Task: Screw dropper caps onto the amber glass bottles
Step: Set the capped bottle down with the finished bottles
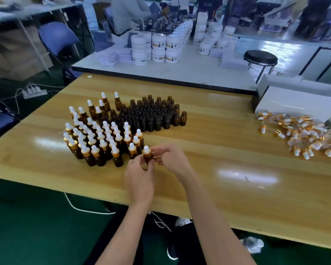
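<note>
amber bottle [148, 158] sits in the left hand [139, 178] just above the wooden worktop [218, 150], fingers wrapped round its body. right hand [172, 159] fingers pinch the gold collar of its dropper cap [146, 150]. capped bottles [101, 138] stand just left, open ones [151, 113] behind, loose caps [302, 134] far right.
</note>
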